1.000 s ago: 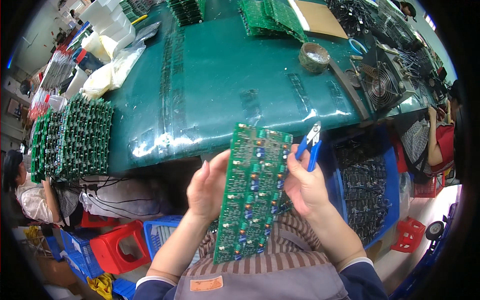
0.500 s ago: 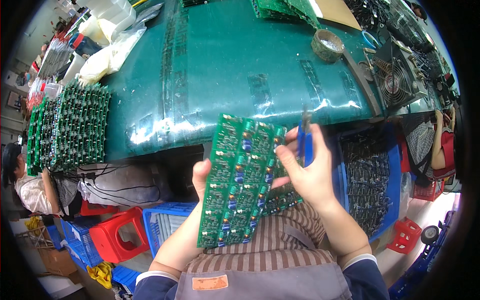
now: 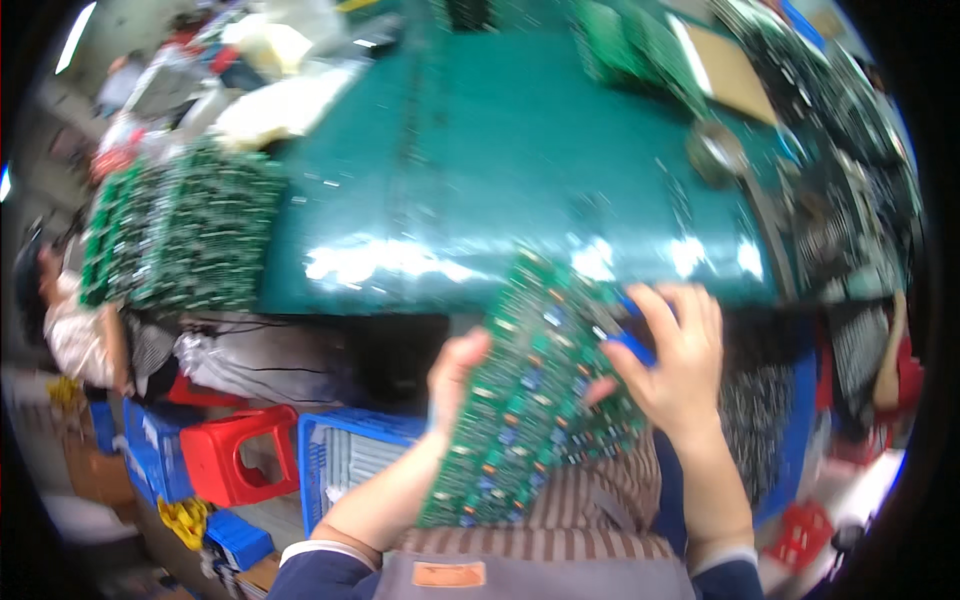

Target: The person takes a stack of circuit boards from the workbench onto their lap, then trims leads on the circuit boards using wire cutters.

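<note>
My left hand (image 3: 458, 378) grips the left edge of a green circuit board panel (image 3: 505, 420), thumb showing and the other fingers hidden behind. The panel is tilted above my lap, with rows of blue, orange and pale components. Closed round a blue-handled hand tool, likely side cutters (image 3: 638, 346), my right hand (image 3: 682, 365) is at the panel's upper right edge. The tool's jaws are blurred, and I cannot tell whether they touch a component. Another green board (image 3: 607, 432) shows behind the panel, near my striped apron (image 3: 590, 490).
The green-topped bench (image 3: 500, 150) lies ahead. On its left stands a stack of circuit boards (image 3: 185, 235); a tape roll (image 3: 716, 152) and fan unit (image 3: 830, 225) are at right. Blue crates (image 3: 312, 470) and a red stool (image 3: 215, 465) stand below. A person (image 3: 75, 330) sits at left.
The view has shifted, and the bench now appears farther right. My right hand and the blue-handled tool have come lower against the panel's upper right part. My left hand still holds the panel.
</note>
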Tool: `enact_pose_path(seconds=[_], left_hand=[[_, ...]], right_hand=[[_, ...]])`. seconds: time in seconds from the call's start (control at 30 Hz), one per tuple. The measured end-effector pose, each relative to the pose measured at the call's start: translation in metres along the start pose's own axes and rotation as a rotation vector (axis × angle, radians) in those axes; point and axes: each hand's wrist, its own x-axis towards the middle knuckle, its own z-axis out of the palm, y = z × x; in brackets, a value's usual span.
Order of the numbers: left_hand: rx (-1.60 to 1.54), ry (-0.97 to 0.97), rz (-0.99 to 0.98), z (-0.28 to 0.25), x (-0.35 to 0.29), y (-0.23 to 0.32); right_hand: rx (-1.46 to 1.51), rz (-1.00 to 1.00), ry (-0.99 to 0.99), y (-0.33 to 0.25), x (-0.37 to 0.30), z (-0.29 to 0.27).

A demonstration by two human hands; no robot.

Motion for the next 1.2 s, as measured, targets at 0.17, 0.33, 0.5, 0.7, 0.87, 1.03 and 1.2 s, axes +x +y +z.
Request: enact_pose_path(seconds=[0.17, 0.33, 0.5, 0.7, 0.87, 1.03, 1.2], left_hand=[[-0.431, -0.442, -0.152, -0.05, 0.026, -0.021], [-0.296, -0.43, -0.104, -0.05, 0.028, -0.026], [-0.285, -0.459, -0.072, -0.051, 0.028, -0.017], [-0.281, -0.482, -0.117, -0.054, 0.03, -0.012], [-0.278, -0.441, -0.074, -0.052, 0.025, -0.012], [-0.282, -0.451, -0.072, -0.048, 0.021, -0.01], [-0.157, -0.404, -0.07, -0.043, 0.019, -0.007]], right_hand=[[-0.009, 0.004, 0.054, 0.016, -0.02, 0.009], [-0.067, -0.106, 0.035, 0.014, -0.018, 0.005], [-0.027, -0.09, 0.018, 0.013, -0.013, 0.011], [-0.027, -0.088, 0.012, 0.009, -0.006, 0.01], [-0.024, -0.09, 0.007, 0.005, -0.008, 0.01], [-0.032, -0.069, -0.014, -0.001, -0.008, 0.01], [-0.022, -0.08, 0.003, 0.004, -0.012, 0.014]])
